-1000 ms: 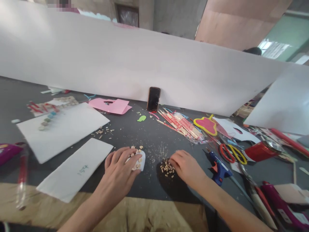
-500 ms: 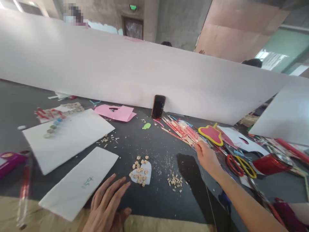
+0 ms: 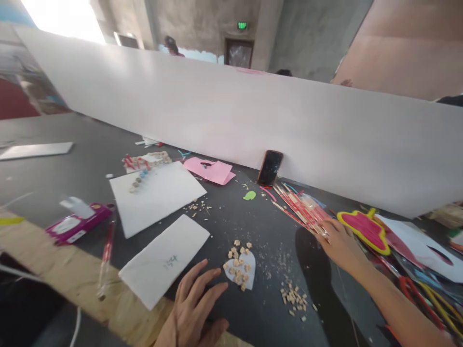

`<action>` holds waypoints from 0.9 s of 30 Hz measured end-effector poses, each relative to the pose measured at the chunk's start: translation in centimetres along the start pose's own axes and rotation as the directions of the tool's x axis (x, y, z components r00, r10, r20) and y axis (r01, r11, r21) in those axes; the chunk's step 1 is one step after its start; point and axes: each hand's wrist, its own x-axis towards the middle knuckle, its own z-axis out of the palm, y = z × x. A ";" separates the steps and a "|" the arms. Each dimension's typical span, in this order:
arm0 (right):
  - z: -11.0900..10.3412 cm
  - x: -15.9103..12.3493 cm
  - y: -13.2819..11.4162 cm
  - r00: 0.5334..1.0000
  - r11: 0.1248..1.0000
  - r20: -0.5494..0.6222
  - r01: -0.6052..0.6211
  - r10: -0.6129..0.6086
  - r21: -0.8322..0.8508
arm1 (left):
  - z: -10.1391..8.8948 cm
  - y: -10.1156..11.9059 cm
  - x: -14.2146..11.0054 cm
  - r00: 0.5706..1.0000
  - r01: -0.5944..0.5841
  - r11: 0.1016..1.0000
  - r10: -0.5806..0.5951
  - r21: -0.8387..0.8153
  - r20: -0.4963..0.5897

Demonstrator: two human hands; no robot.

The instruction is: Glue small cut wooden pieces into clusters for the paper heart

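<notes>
1. Where the fingers [image 3: 331, 227] of the right hand [image 3: 339, 243] meet the near end of the red-and-tan sticks [image 3: 298, 205], their closure cannot be told; if only some sticks are held, the rest could slip out and fan across the worktop [image 3: 231, 221]
2. Left hand [image 3: 197, 306]: fingers spread apart, nothing held, just beside the white heart-shaped piece [image 3: 252, 264]. A sideways sweep could push the heart, since nothing is seen holding it down
3. Flower-shaped pieces [image 3: 238, 277] lie on the heart and past its upper edge. Whether any are fixed cannot be told; if loose, a knock or tilt would probably displace them
4. Small cut pieces [image 3: 294, 299] form a loose heap between the heart and the right forearm [image 3: 383, 294]. A low drag of the forearm toward the heart could scatter them
5. Yellow-edged pink shape [image 3: 363, 231]: just beyond the right hand. An outward swing of that hand could shift it
6. Phone [image 3: 270, 167]: tilted, near the far end of the sticks, before the white panel [image 3: 217, 106]. Sticks pushed forward could topple it
</notes>
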 end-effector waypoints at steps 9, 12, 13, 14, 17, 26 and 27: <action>2.8 3.4 -5.8 0.989 0.991 0.068 0.132 -0.130 -0.021 | -0.5 -0.3 0.2 0.996 -0.025 0.999 0.028 -0.039 0.079; 3.4 4.1 -5.5 0.991 0.993 0.092 0.103 -0.097 -0.065 | -0.7 -0.4 0.3 0.995 -0.021 0.999 0.025 -0.048 0.094; 3.6 4.3 -5.3 0.992 0.993 0.102 0.089 -0.080 -0.081 | -0.7 -0.3 0.4 0.995 -0.018 0.998 0.023 -0.053 0.096; 3.7 4.5 -5.0 0.992 0.992 0.113 0.074 -0.063 -0.097 | -0.7 -0.3 0.4 0.996 -0.011 0.998 0.016 -0.059 0.092; 3.9 5.0 -4.2 0.988 0.990 0.151 0.046 -0.026 -0.131 | -0.5 -0.1 0.5 0.998 0.019 0.997 -0.015 -0.078 0.055; 3.7 6.6 -3.6 0.981 0.989 0.180 -0.040 0.065 -0.140 | -0.6 0.0 0.2 0.997 0.006 0.994 0.002 -0.108 0.071; 3.6 6.6 -3.7 0.981 0.990 0.181 -0.048 0.071 -0.130 | -0.5 -0.1 0.1 0.997 0.003 0.995 0.005 -0.103 0.076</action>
